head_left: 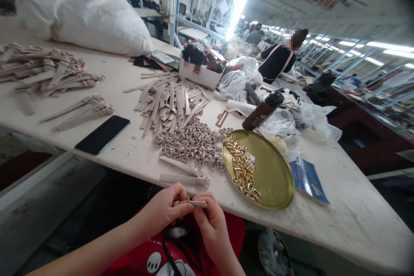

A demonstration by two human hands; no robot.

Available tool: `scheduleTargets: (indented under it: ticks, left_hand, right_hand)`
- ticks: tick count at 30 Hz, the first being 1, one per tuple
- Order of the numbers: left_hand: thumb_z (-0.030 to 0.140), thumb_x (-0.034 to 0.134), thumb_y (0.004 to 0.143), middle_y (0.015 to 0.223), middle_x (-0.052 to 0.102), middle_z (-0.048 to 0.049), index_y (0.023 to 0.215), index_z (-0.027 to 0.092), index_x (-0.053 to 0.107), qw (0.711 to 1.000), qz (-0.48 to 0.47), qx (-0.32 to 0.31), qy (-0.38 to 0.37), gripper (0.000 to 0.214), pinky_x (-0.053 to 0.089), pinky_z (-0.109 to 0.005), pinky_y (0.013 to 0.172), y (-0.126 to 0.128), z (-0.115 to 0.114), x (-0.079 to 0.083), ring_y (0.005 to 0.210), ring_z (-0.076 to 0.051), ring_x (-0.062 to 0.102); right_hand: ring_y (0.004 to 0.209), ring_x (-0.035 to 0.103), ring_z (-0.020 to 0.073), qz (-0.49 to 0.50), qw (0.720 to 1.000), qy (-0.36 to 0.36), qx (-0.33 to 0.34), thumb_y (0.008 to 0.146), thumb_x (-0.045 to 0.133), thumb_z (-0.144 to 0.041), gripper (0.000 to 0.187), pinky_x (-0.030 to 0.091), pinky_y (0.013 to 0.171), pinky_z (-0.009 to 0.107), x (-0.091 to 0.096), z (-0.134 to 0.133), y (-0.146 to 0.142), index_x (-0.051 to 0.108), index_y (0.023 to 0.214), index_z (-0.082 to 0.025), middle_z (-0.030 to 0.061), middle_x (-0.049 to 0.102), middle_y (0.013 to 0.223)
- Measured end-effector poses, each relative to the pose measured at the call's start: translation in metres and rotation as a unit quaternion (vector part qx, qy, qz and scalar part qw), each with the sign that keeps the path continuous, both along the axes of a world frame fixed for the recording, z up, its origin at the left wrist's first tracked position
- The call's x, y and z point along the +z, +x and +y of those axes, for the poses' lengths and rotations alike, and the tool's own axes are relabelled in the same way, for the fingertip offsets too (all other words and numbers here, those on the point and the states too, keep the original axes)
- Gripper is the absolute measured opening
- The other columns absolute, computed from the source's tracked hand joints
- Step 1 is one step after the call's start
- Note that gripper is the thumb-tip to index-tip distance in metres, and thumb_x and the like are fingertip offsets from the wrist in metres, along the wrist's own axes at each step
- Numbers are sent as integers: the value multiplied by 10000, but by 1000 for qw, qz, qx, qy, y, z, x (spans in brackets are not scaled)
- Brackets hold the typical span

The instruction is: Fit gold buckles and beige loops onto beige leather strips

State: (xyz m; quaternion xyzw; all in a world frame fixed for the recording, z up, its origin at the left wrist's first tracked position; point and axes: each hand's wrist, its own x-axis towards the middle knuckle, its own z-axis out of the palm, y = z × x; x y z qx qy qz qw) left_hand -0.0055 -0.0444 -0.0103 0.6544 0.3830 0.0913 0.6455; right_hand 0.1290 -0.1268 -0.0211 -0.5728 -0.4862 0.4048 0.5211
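The left hand [174,203] and right hand [210,216] meet at the near edge of the pale, flat worktop [355,207], both closed with thumbs and fingers on a short-looking, flat beige strap [199,203]. A little gold-coloured metal shows beside the left fingertips; its exact shape is too small to tell. Under the hands is a red garment with a white print [153,262].

Just beyond the hands lie two beige straps with gold-coloured buckles [181,179], side by side. Farther out comes a heap of small beige ring-shaped loops [200,144], and behind it a spread of loose, flat beige strips [171,103].

To the right of the hands, a round olive-gold tray [278,172] holds shiny gold-coloured metal buckles [241,166] along its left side. A blue booklet [308,179] lies past it, and a dark brown bottle [263,110] stands behind it.

Left of the hands rests a black smartphone [102,135]; beyond it are bundled beige straps [86,112] and a bulging white sack [87,13].
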Motion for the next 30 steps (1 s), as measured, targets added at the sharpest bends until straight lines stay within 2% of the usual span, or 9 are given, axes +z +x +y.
scheduleTargets:
  ticks: [2, 5, 7, 10, 12, 15, 18, 22, 30]
  left_hand:
    - [406, 493, 778, 604, 498, 55, 960, 167, 487, 999, -14, -27, -11, 300, 319, -181, 456, 4, 2, -1, 497, -95, 435]
    - [384, 438, 815, 565, 477, 54, 845, 161, 547, 999, 1, -48, 23, 249, 318, -183, 492, 10, 8, -3, 517, -94, 432]
    - [398, 424, 822, 545, 468, 54, 773, 156, 540, 999, 8, -29, 32, 273, 318, -184, 505, 13, 13, -8, 520, -92, 427]
    - [416, 421, 821, 527, 455, 66, 784, 157, 521, 1000, 3, -6, 24, 280, 312, -183, 496, 18, 20, -15, 498, -87, 409]
    - [420, 419, 821, 512, 442, 70, 776, 157, 513, 1000, 3, 2, 16, 283, 304, -181, 481, 20, 24, -18, 482, -84, 397]
    - [410, 416, 824, 508, 437, 71, 769, 158, 510, 1000, 6, 23, 17, 275, 301, -181, 472, 24, 29, -15, 476, -83, 399]
    - [388, 415, 827, 518, 442, 71, 783, 161, 520, 998, 0, 48, 38, 254, 307, -179, 478, 30, 34, -5, 485, -83, 403]
    - [353, 415, 825, 537, 446, 64, 746, 161, 531, 996, 11, 40, 80, 237, 293, -176, 479, 33, 33, 4, 507, -83, 405]
    - [344, 414, 813, 543, 465, 47, 743, 152, 564, 997, 31, -11, 70, 253, 269, -181, 445, 22, 17, 9, 491, -82, 398]
  right_hand:
    - [778, 522, 158, -39, 999, -7, 35, 869, 422, -292, 198, 401, 691, 263, -1, 4, 15, 593, 810, -211, 24, 545, 813]
    - [741, 517, 160, -195, 981, -6, -11, 868, 420, -273, 186, 379, 664, 266, -10, 21, 53, 594, 848, -211, 27, 558, 782]
    - [723, 500, 165, -358, 930, -5, -77, 842, 461, -228, 152, 352, 667, 279, -18, 39, 82, 611, 851, -206, 42, 555, 789]
    - [670, 469, 166, -521, 848, -35, -92, 793, 506, -152, 139, 318, 645, 287, -28, 63, 111, 631, 765, -206, 44, 538, 719]
    - [681, 467, 171, -539, 836, -50, -86, 786, 512, -144, 144, 315, 653, 292, -29, 70, 117, 622, 710, -199, 46, 533, 710]
    - [715, 475, 168, -403, 910, -48, -89, 803, 516, -237, 125, 342, 667, 281, -22, 68, 105, 600, 723, -191, 37, 529, 748]
    - [641, 452, 134, -101, 989, -88, -69, 796, 531, -361, 176, 363, 611, 248, -13, 57, 81, 563, 757, -193, -7, 495, 683]
    - [613, 428, 104, 171, 976, -128, -50, 780, 562, -397, 208, 365, 628, 233, -11, 47, 52, 557, 763, -190, -33, 489, 645]
    - [617, 459, 93, 282, 948, -149, 2, 696, 676, -321, 216, 376, 616, 222, -12, 36, 32, 540, 805, -193, -42, 526, 679]
